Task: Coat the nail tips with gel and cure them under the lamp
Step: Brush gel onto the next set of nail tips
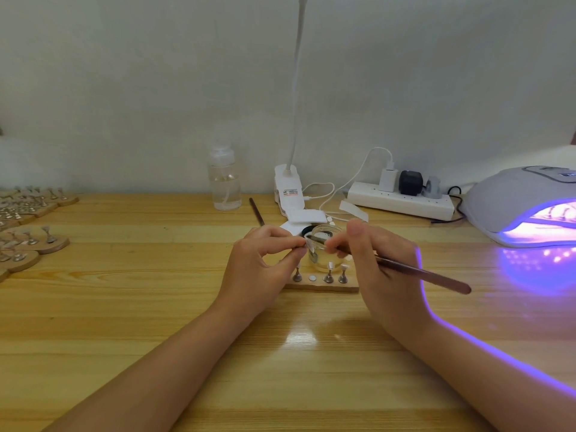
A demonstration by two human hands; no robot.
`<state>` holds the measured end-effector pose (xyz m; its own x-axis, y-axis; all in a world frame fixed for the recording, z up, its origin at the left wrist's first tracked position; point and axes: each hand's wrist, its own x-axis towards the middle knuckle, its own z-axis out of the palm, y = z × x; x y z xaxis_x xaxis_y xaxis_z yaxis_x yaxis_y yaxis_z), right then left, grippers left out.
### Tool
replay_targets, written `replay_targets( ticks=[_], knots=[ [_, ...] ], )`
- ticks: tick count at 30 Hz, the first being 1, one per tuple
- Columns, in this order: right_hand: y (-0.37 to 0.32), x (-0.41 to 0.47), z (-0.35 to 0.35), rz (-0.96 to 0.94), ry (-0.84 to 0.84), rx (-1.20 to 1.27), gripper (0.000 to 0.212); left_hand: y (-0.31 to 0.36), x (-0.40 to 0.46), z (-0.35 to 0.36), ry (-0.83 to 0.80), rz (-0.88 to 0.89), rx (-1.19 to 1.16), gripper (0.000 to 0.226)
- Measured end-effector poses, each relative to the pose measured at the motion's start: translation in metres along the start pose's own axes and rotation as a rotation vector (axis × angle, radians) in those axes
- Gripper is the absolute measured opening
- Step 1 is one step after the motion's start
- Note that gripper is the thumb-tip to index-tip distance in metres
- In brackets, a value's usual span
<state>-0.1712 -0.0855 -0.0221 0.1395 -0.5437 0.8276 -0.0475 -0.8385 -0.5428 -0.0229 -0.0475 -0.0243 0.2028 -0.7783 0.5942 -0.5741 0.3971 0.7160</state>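
nail tip in hand: we see the left hand [261, 260] pinching one small clear nail tip [309, 243] between thumb and forefinger, held up just in front of the gel jar [324, 244].
brush: the right hand [374, 260] holds the long brown brush [420, 271] in a pen-like grip, fingers curled round the shaft, its working end at the pinched tip.
contact: we think the bristles are touching the tip, though the spot is too small and blurred to be sure.
stand on the bench: a wooden block [322, 283] lies just beyond both hands, carrying three little metal holders [328, 277] and one bare round spot [312, 278]; two holders at the right bear pale tips.
coating stage: we judge this to be mid-coating, with one tip under the brush and the others on the block waiting or already done; we cannot tell which.
curing lamp: the lamp [523, 207] sits at the right of the bench, lit violet, with something pinkish inside that we cannot make out.
finished or waiting sets: more wooden stands [31, 241] with holders lie well apart at the far left.
what is left: returning this tip to the bare spot, coating any remaining tips, then placing the block under the lamp.
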Motion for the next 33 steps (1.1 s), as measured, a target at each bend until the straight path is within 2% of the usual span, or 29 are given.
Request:
replay_targets(
  ticks=[4, 8, 12, 16, 21, 24, 28, 30, 33],
  knots=[
    [0.0001, -0.0012, 0.0009, 0.093, 0.001, 0.095, 0.046, 0.0000, -0.0004, -0.0001, 0.000, 0.005, -0.009, 0.018],
    [-0.0003, 0.0007, 0.0009, -0.007, -0.006, 0.008, 0.045, -0.0003, 0.0001, -0.0002, -0.002, 0.007, -0.003, 0.017],
    [-0.0002, -0.0015, 0.0008, 0.119, -0.009, 0.110, 0.042, 0.0005, -0.0002, -0.0001, -0.001, 0.013, -0.006, 0.019],
    [-0.0012, 0.0005, 0.0009, 0.013, -0.021, 0.027, 0.043, -0.0001, 0.0000, -0.0002, 0.002, 0.019, 0.004, 0.019],
    [-0.0013, -0.0009, 0.0003, 0.099, 0.002, 0.115, 0.049, -0.0002, 0.0000, -0.0003, -0.007, 0.007, 0.006, 0.016],
    [-0.0002, 0.0007, 0.0004, 0.025, -0.019, 0.032, 0.039, -0.0004, 0.0001, -0.0004, -0.009, 0.004, 0.004, 0.017],
    [-0.0013, -0.0019, 0.0008, 0.162, -0.016, 0.157, 0.047, -0.0004, -0.0003, -0.0005, -0.009, 0.002, -0.002, 0.016],
    [-0.0015, -0.0013, 0.0009, 0.086, -0.003, 0.117, 0.050, -0.0009, -0.0001, -0.0003, -0.006, 0.000, -0.006, 0.016],
    [-0.0006, 0.0005, 0.0007, 0.027, -0.024, 0.049, 0.042, -0.0011, 0.0000, -0.0001, -0.006, 0.001, -0.002, 0.016]
  ],
)
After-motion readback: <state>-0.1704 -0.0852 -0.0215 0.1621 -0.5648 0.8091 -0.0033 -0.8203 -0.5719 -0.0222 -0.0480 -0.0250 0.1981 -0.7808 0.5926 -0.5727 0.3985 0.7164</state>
